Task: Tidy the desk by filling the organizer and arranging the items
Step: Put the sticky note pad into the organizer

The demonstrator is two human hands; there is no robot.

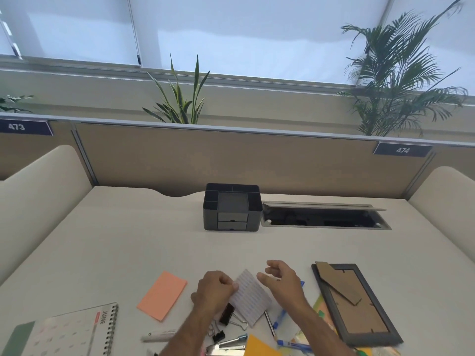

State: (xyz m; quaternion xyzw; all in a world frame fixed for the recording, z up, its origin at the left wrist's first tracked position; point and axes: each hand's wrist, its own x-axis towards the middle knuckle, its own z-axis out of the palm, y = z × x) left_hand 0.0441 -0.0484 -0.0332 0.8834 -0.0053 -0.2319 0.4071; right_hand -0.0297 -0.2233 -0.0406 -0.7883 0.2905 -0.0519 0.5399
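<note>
The left hand [214,287] pinches a lined paper pad [250,296] above the clutter; the right hand [281,277] hovers beside it, fingers loose (holding nothing). The organizer [232,207] stands well behind.

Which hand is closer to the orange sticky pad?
Left. The left hand, pinching the lined paper, sits just right of the orange pad. The right hand is farther right, beyond the paper.
</note>
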